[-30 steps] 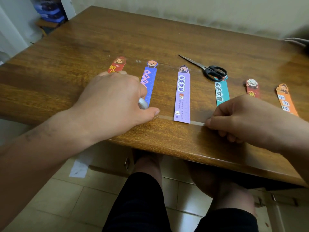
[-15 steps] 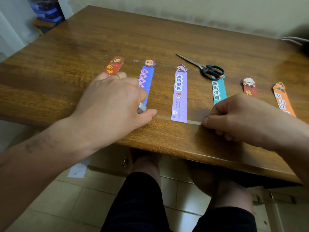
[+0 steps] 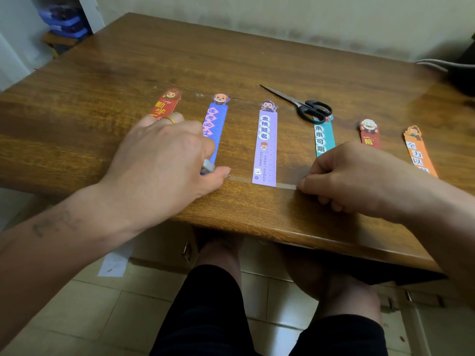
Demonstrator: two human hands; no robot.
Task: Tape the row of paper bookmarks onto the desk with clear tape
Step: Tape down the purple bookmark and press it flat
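Left hand (image 3: pixel 164 160) curled over tape roll (image 3: pixel 208 166) (mostly hidden); right hand (image 3: pixel 354 176) pinches free end of clear tape (image 3: pixel 237 178), stretched across foot of lilac bookmark (image 3: pixel 267 147) near worktop (image 3: pixel 257 214) front edge. Risk — uneven pull skews strip, or tack drags loose bookmark out of row.

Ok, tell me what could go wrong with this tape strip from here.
1. The tape strip crosses only the bottom edge of the lilac bookmark; pulled slightly toward the edge of the desk, it may miss the paper.
2. Stretched between the left hand, holding the tape roll, and the right hand, it could wrinkle or stick crooked.
3. The scissors lie on the teal bookmark; picking them up may shift it.
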